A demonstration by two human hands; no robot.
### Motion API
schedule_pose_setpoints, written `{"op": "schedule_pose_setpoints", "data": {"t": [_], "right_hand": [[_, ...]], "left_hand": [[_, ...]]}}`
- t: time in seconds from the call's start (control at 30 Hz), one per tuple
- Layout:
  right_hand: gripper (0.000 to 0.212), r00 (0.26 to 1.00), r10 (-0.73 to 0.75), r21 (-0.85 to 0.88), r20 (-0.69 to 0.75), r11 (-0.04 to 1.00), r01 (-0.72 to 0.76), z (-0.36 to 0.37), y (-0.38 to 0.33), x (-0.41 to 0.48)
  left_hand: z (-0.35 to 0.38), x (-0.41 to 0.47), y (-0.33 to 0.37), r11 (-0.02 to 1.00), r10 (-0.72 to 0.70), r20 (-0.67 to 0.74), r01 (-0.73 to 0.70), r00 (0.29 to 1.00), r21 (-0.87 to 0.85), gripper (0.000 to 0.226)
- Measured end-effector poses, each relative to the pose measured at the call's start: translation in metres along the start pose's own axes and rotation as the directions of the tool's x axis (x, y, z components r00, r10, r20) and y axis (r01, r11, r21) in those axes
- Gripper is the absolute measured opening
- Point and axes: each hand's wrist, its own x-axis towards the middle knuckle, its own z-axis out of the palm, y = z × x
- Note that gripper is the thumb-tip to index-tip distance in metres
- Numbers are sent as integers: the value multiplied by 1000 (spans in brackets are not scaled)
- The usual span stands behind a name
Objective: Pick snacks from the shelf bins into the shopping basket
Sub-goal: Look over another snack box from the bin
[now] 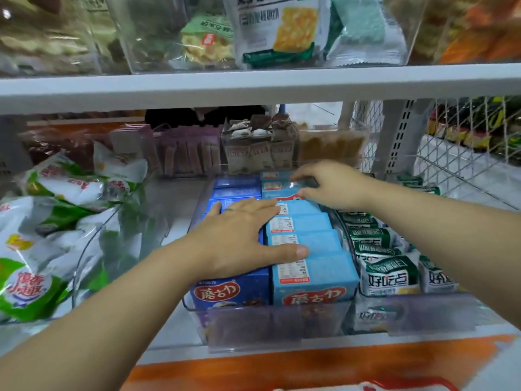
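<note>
A clear bin (270,323) on the middle shelf holds two rows of snack boxes, dark-blue boxes (231,292) on the left and light-blue boxes (315,277) on the right. My left hand (239,238) lies flat with straight fingers on top of the dark-blue row, its thumb across a light-blue box. My right hand (335,187) reaches to the back of the light-blue row. There its fingers and thumb pinch the top of one tilted light-blue box (282,190). A red rim of the shopping basket (408,384) shows at the bottom edge.
Green-and-white cracker packs (386,266) fill the bin to the right. Green-and-white snack bags (42,249) lie in the bin on the left. More bins of wrapped snacks (259,148) stand behind. The upper shelf board (253,86) hangs close overhead, and a wire rack (465,153) is at right.
</note>
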Motion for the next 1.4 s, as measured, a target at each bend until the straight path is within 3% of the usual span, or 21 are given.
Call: {"op": "schedule_pose_setpoints", "data": {"t": [0.3, 0.5, 0.63, 0.77, 0.9, 1.03, 1.1, 1.23, 1.3, 1.4], "right_hand": [[47, 969, 117, -271, 217, 961, -56, -5, -13, 30], [41, 992, 74, 45, -98, 997, -70, -30, -18, -5], [40, 919, -111, -102, -380, 992, 77, -45, -28, -57], [36, 853, -254, -179, -456, 965, 191, -60, -41, -120], [38, 807, -290, -141, -515, 957, 254, -71, -57, -173], [41, 805, -269, -29, -530, 954, 300, -79, -72, -219], [46, 833, -221, 67, -507, 953, 294, -75, -77, -239], [42, 882, -130, 257, -452, 928, 269, -54, -87, -273], [40, 909, -63, 375, -412, 898, 232, -40, -93, -288], [52, 958, 83, 585, -273, 805, 97, -19, -94, -305]], "left_hand": [[1, -4, 1, 1000, 6, -16, -7, 1000, -7, 106], [-1, -6, 4, 1000, -2, 14, 3, 1000, -8, 107], [-6, -8, 8, 999, -41, 42, 40, 998, 22, 106], [-7, -18, 13, 998, -61, 3, 61, 998, 31, 84], [-3, -52, 28, 995, -91, -166, 85, 982, -44, 76], [1, -107, 54, 974, -67, -396, -26, 916, -225, 107], [7, -136, 72, 923, -33, -491, -162, 870, -349, 108], [31, -172, 107, 819, 114, -493, -363, 862, -445, 72], [47, -180, 115, 733, 79, -440, -351, 895, -582, 50], [70, -182, 115, 600, 7, -322, -261, 947, -756, 36]]}}
